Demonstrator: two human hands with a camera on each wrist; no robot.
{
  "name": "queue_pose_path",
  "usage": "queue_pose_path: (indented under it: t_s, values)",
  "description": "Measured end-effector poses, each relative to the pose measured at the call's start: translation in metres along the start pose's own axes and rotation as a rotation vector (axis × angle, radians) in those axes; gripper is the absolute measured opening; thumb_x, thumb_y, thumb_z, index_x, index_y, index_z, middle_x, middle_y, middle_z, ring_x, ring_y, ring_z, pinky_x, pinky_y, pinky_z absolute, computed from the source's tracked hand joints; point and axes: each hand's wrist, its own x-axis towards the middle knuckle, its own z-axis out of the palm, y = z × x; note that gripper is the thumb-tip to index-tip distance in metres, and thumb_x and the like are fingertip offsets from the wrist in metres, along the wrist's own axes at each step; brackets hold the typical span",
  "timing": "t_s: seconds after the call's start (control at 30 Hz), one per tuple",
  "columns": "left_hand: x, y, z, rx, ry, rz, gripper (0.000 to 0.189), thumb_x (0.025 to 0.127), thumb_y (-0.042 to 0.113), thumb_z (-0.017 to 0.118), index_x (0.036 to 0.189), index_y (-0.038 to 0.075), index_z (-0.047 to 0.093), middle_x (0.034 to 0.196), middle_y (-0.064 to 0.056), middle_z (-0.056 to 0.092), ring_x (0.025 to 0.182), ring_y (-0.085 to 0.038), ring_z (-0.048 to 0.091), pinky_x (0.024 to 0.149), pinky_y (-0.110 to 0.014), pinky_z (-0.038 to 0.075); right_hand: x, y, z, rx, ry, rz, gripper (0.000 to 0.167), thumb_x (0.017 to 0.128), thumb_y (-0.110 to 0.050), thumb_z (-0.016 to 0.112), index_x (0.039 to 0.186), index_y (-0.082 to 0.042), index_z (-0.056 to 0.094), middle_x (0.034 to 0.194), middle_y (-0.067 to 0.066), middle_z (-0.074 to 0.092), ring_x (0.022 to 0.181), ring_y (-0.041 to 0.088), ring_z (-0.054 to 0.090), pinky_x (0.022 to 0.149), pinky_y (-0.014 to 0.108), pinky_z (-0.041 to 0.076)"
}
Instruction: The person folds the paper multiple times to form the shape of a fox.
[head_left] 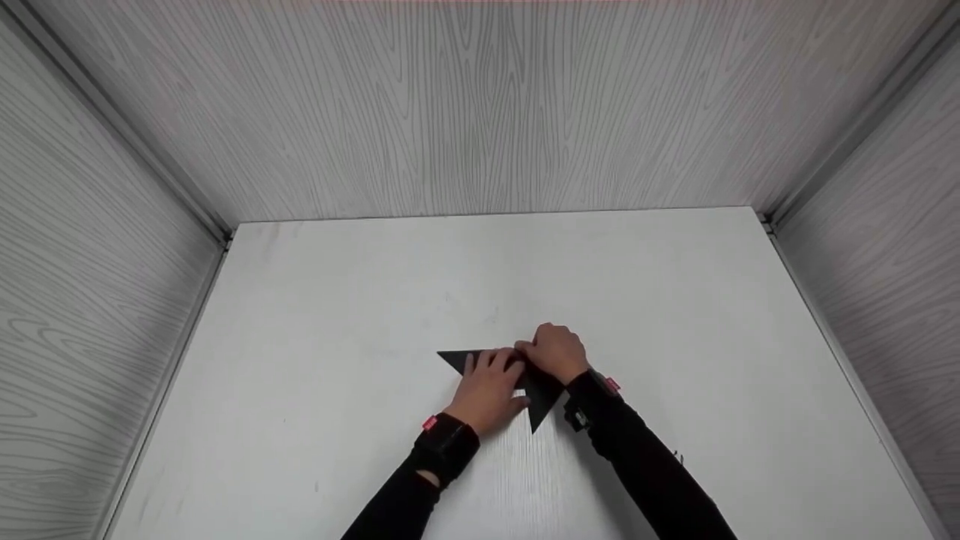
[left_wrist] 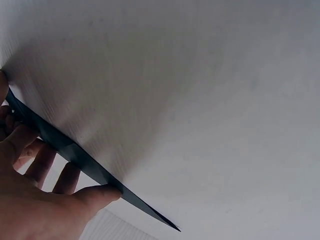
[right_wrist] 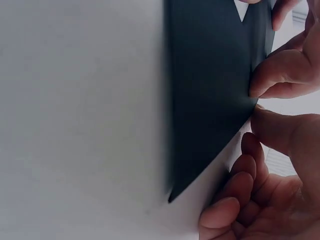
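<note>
A black folded sheet (head_left: 543, 395), which looks like paper, lies on the white tabletop with one pointed corner to the left and another toward the person. My left hand (head_left: 486, 391) rests over its left part, fingers extended on the dark surface and thumb near the inner edge. In the left wrist view, the left fingers and thumb meet the long thin edge of the folded paper (left_wrist: 85, 157). At the far edge, my right hand (head_left: 556, 351) pinches the paper, its fingers curled. The right wrist view shows the right thumb (right_wrist: 275, 127) at the slanted edge of the paper (right_wrist: 210, 90), close to the left fingertips.
The white tabletop (head_left: 337, 300) spreads around both hands. Grey wood-grain panels stand at the back (head_left: 480, 112), the left (head_left: 90, 262) and the right (head_left: 885, 225). Black bands with red tags circle both wrists.
</note>
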Motion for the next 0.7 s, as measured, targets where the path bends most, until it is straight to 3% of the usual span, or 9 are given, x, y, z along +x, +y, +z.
queue_pose_path:
  t_s: [0.33,0.7]
  values:
    - [0.0,0.001,0.002,-0.016,0.008,-0.006,0.057,0.096,0.047,0.072,0.143,0.015,0.061,0.149,-0.008,0.051,0.139,-0.034,0.044,0.112,-0.065,0.036,-0.01,0.017,-0.009,0.017,-0.056,-0.085,0.033,0.096,-0.031,0.074,0.077,-0.004,0.069,0.072,0.003,0.062,0.063,0.018,0.053,0.06,0.034,0.044]
    - [-0.001,0.001,-0.003,-0.011,-0.023,-0.031,0.058,0.096,0.047,0.072,0.143,0.014,0.061,0.152,-0.01,0.05,0.141,-0.035,0.043,0.114,-0.064,0.035,-0.028,0.044,-0.026,0.023,-0.154,-0.094,0.027,0.093,-0.027,0.077,0.078,-0.007,0.066,0.076,0.001,0.06,0.068,0.016,0.053,0.061,0.032,0.043]
